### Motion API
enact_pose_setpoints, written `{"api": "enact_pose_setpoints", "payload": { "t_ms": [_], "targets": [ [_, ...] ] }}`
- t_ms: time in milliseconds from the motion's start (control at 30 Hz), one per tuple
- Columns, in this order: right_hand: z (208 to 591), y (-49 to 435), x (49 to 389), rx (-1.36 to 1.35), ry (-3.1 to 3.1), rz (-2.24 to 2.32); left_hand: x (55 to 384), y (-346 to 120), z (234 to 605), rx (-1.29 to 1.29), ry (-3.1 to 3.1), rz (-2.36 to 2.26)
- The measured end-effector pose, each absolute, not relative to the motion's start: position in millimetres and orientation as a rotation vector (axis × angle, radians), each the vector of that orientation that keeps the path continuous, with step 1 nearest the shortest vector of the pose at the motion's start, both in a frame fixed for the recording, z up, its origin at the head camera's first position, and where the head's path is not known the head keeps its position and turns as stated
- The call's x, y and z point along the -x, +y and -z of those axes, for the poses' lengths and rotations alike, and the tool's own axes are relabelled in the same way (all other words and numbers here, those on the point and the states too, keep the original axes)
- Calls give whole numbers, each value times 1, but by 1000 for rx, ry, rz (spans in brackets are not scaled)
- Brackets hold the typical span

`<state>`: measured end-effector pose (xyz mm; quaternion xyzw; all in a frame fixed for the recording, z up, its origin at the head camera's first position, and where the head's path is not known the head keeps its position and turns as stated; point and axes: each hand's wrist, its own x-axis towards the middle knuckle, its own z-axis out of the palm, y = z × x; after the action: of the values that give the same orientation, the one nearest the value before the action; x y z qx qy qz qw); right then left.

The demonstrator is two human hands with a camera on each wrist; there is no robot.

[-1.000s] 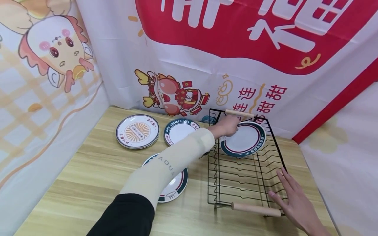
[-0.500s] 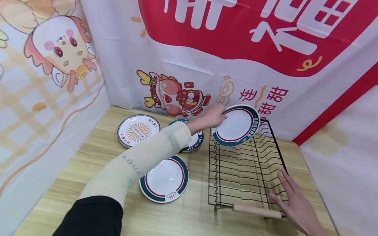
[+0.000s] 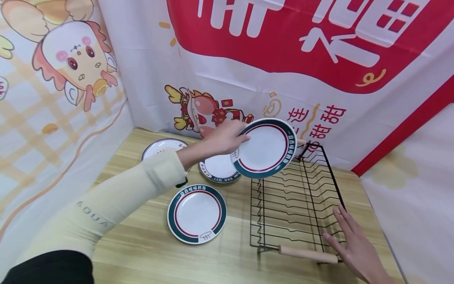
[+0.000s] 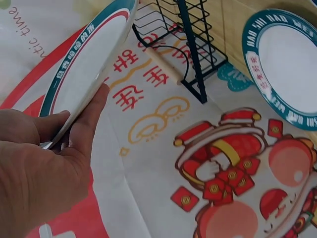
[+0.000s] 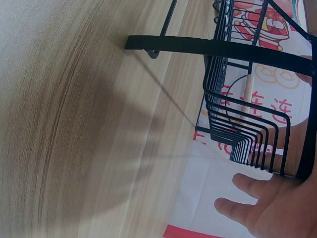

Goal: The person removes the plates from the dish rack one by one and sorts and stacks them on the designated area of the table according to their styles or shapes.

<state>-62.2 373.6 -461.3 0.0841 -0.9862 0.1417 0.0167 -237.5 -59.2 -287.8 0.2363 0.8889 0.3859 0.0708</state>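
Note:
My left hand (image 3: 227, 138) pinches the edge of a white plate (image 3: 264, 148) with a dark green rim and a red ring. In the left wrist view, the thumb lies on one face of this plate (image 4: 94, 59) and the fingers on the other. The plate is tilted and raised over the far left corner of a black wire dish rack (image 3: 291, 205). My right hand (image 3: 358, 244), fingers spread and fairly straight, rests at the rack's near right corner by a wooden handle (image 3: 308, 253). In the right wrist view its fingers (image 5: 237, 210) show beside the rack's wires.
A matching green-rimmed plate (image 3: 196, 215) lies on the wooden table (image 3: 134, 252) left of the rack. Behind it sits another green-rimmed plate (image 3: 220, 167), partly covered by the left arm. A blue-edged plate (image 3: 161, 146) lies at the back left. Printed cloth (image 3: 149, 71) hangs behind the table.
My left hand has lifted the green-rimmed plate up from the far end of the rack and carried it to the left. The right hand has stayed at the rack's corner.

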Motion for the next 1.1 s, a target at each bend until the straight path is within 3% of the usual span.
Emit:
{"api": "enact_pose_setpoints", "payload": {
  "t_ms": [367, 767, 1100],
  "targets": [
    [462, 374, 65, -283, -3042, -440, 211, -130, 287, -593, 2822, -1020],
    [463, 372, 64, -273, -3060, -438, 187, -187, 325, -444, 2778, -994],
    [462, 373, 63, -259, -3078, -432, 179, -208, 358, -346, 2676, -988]
  ]
}}
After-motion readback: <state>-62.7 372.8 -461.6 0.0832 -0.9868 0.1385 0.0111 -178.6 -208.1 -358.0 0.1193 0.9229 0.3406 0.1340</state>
